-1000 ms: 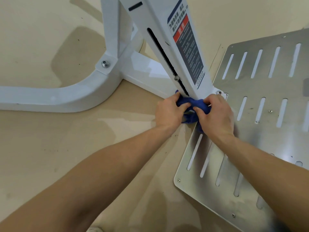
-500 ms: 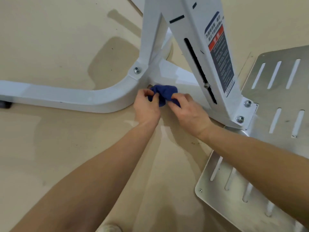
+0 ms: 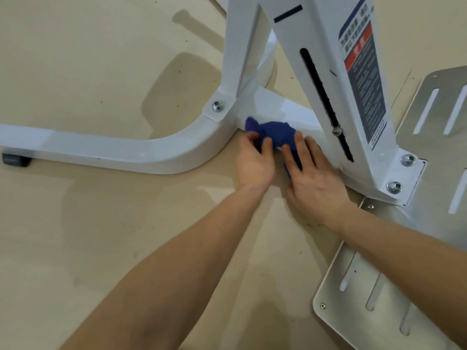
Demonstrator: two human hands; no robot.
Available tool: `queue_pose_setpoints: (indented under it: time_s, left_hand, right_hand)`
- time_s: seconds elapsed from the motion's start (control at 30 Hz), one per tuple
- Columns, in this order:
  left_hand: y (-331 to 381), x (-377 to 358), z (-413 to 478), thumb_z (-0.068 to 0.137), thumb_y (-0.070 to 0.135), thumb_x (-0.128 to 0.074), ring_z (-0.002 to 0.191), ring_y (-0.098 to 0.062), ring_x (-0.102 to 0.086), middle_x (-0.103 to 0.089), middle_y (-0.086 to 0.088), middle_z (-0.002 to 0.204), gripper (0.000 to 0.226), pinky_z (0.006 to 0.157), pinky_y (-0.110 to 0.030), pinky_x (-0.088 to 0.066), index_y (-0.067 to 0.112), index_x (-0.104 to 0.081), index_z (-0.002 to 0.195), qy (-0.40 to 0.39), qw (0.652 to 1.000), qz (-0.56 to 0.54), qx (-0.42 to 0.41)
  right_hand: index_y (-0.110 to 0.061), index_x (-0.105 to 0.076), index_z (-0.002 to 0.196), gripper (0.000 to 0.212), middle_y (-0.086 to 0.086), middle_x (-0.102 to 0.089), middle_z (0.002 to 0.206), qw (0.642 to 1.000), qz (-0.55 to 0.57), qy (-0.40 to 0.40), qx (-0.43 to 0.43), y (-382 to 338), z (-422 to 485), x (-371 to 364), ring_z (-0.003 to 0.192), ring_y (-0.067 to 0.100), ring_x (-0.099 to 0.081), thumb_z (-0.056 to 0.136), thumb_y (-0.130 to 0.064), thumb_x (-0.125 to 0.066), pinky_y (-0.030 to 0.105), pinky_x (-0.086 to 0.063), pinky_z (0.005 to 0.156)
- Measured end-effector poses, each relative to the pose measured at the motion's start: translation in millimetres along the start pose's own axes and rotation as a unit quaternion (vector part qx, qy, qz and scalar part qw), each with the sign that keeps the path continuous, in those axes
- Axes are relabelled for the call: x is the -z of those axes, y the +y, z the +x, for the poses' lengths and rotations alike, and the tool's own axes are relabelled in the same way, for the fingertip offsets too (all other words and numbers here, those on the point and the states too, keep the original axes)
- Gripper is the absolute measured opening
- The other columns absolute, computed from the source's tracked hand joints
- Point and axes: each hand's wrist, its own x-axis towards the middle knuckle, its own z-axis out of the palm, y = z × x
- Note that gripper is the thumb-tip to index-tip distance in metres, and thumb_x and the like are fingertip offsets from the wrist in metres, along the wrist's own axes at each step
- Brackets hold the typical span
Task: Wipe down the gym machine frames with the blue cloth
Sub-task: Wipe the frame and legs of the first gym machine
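So that the bunched dark-blue cloth (image 3: 276, 134) rubs the white metal frame bar (image 3: 285, 109), the left hand (image 3: 255, 161) pinches it with curled fingers while the right hand (image 3: 317, 181) presses it with straight, slightly spread fingers.

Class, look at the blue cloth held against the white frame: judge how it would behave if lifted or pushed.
The blue cloth is probably floppy: it lies bunched in irregular folds between the left hand and right hand. Likely light, a small wad of fabric. Pushed, it would probably crumple and slide along the glossy white frame, not roll.
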Motion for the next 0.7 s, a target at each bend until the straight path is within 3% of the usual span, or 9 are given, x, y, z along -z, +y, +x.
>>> queue_pose_setpoints:
  time_s: [0.07, 0.17, 0.27, 0.37, 0.57, 0.7]
  left_hand:
    - [10, 14, 20, 0.097, 0.024, -0.058, 0.101, -0.015, -0.061, -0.065, 0.0, 0.109, 0.028, 0.087, -0.015, -0.039, 0.011, -0.055, 0.122, 0.06, 0.998, 0.024, -0.012]
    - [4, 13, 17, 0.097, 0.023, -0.056, 0.103, -0.012, -0.062, -0.067, -0.001, 0.114, 0.032, 0.088, -0.015, -0.042, 0.012, -0.053, 0.127, 0.023, 0.999, 0.036, -0.014]
    - [-13, -3, -4, 0.098, 0.027, -0.053, 0.1, -0.013, -0.065, -0.069, 0.004, 0.107, 0.023, 0.092, -0.031, -0.051, 0.019, -0.053, 0.12, -0.047, 0.998, 0.02, -0.026]
    - [-18, -16, -22, 0.101, 0.029, -0.05, 0.093, -0.011, -0.063, -0.067, 0.01, 0.099, 0.016, 0.084, -0.03, -0.049, 0.021, -0.056, 0.113, -0.104, 0.992, 0.053, -0.046]
    - [-24, -34, -51, 0.099, 0.036, -0.05, 0.084, -0.016, -0.065, -0.071, 0.004, 0.093, 0.018, 0.074, -0.031, -0.05, 0.023, -0.06, 0.104, -0.167, 0.978, 0.09, -0.082]
    - [-23, -47, -61, 0.099, 0.04, -0.048, 0.071, -0.018, -0.059, -0.063, 0.005, 0.071, 0.028, 0.062, -0.032, -0.037, 0.024, -0.06, 0.079, -0.203, 0.962, 0.135, -0.119]
  right_hand:
    - [-0.01, -0.017, 0.157, 0.07, 0.018, 0.0, 0.165, 1.0, 0.007, 0.01, 0.023, -9, 24, 1, 0.151, 0.038, -0.007, 0.095, -0.021, -0.045, 0.049, -0.02, 0.122]
    - [-0.016, 0.002, 0.158, 0.071, 0.01, 0.017, 0.164, 0.998, 0.041, -0.037, -0.015, -16, 56, 6, 0.152, 0.03, 0.01, 0.101, -0.018, -0.04, 0.04, -0.003, 0.122]
    - [-0.008, -0.002, 0.157, 0.066, 0.02, 0.009, 0.163, 1.0, -0.024, -0.013, 0.001, 0, 34, 0, 0.152, 0.036, 0.002, 0.102, -0.016, -0.037, 0.047, -0.014, 0.123]
    - [-0.001, -0.011, 0.156, 0.062, 0.028, 0.002, 0.162, 0.996, -0.085, 0.026, 0.021, 20, -10, -6, 0.15, 0.042, -0.006, 0.101, -0.016, -0.034, 0.053, -0.023, 0.119]
    - [0.01, -0.001, 0.152, 0.062, 0.036, 0.017, 0.156, 0.98, -0.183, -0.055, 0.054, 33, -58, 0, 0.148, 0.046, 0.013, 0.101, -0.019, -0.021, 0.054, -0.009, 0.121]
    - [-0.001, -0.041, 0.147, 0.058, 0.027, -0.003, 0.161, 0.961, -0.234, -0.141, 0.044, 54, -100, 15, 0.148, 0.043, -0.003, 0.101, -0.034, -0.03, 0.055, -0.011, 0.119]
